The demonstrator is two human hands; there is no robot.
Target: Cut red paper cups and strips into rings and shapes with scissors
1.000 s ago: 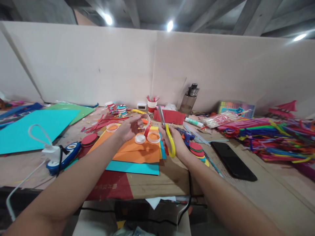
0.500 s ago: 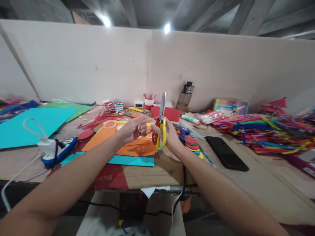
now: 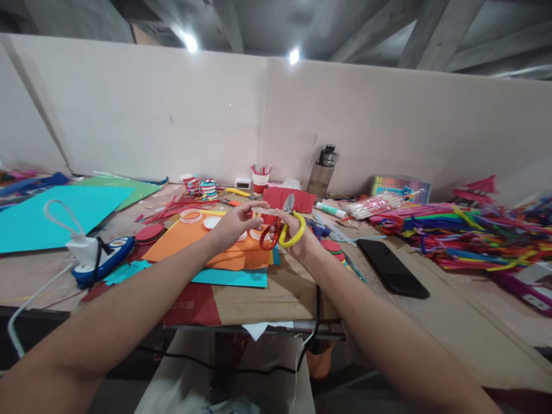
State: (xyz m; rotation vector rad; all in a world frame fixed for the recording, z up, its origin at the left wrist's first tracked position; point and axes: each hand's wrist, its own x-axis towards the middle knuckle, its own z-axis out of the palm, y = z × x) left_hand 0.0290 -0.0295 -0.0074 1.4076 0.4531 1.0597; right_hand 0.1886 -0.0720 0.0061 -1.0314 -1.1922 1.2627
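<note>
A small red-and-white ring [image 3: 264, 216], seemingly of paper, is held up between my two hands. My left hand [image 3: 236, 225] pinches its left side with thumb and fingers. My right hand [image 3: 301, 240] is closed on scissors [image 3: 294, 230] with one red and one yellow handle loop, their blades pointing up and away from me. Its fingertips reach the ring's right side. Below the hands lie orange paper sheets [image 3: 207, 253] bearing several white rings and discs, with a blue sheet [image 3: 235, 278] under them.
A phone [image 3: 391, 267] lies to the right, before a heap of coloured pipe cleaners [image 3: 457, 230]. At the back stand a bottle [image 3: 321, 172] and a red-and-white cup [image 3: 260, 183] of sticks. A blue power strip [image 3: 106, 265] and turquoise card [image 3: 64, 215] are left.
The scissors have tipped from upright to leaning away, with both loops now facing me. The ring has turned and risen slightly, showing its red side, and my right fingertips have come to it.
</note>
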